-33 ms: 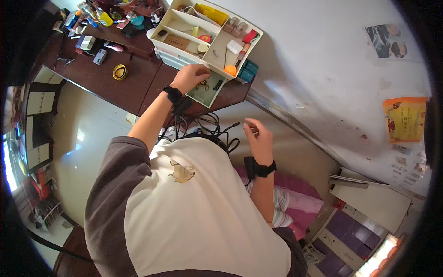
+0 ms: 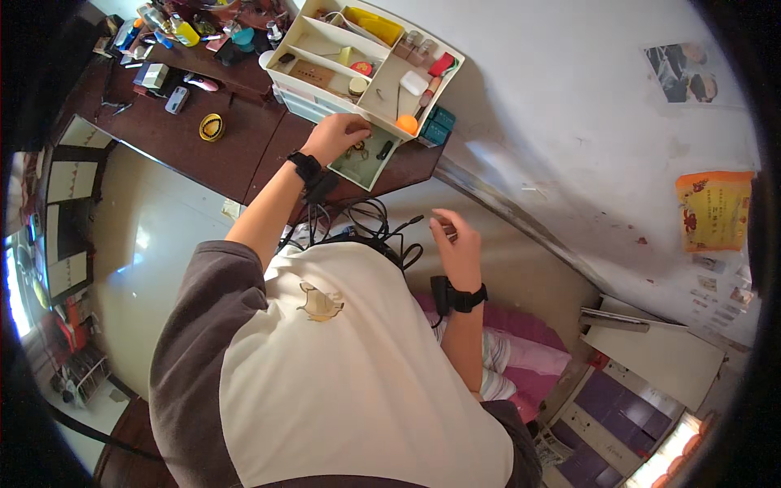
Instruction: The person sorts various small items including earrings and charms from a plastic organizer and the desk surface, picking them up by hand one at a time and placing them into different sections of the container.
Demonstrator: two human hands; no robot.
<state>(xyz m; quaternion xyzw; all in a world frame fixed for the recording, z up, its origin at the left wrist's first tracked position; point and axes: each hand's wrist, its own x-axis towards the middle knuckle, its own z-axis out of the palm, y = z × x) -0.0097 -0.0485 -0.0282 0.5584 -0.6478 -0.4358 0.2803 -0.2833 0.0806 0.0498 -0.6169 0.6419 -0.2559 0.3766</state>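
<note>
My left hand [image 2: 333, 138] is over the pulled-out pale green drawer [image 2: 364, 176] of a cream desktop organizer [image 2: 381, 107]. Its fingers are bent, with the tips close together above the drawer; anything between them is hidden. Inside the drawer lie a small black item [image 2: 385, 150] and some small brownish pieces partly under the hand. The organizer's open top holds an orange ball [image 2: 407, 124], a white rounded case [image 2: 413, 83], a round jar [image 2: 357, 85] and a yellow tray [image 2: 374, 26]. My right hand [image 2: 458, 248] hangs in the air beyond the table edge, fingers loosely bent and apart, holding nothing.
The organizer stands on a dark brown table [image 2: 268, 154] against a white wall [image 2: 529, 89]. A yellow-and-black ring-shaped item [image 2: 211, 127], a phone [image 2: 176, 100] and bottles sit to its left. Black cables [image 2: 370, 215] bunch between my body and the table. A teal box [image 2: 437, 126] stands beside the organizer.
</note>
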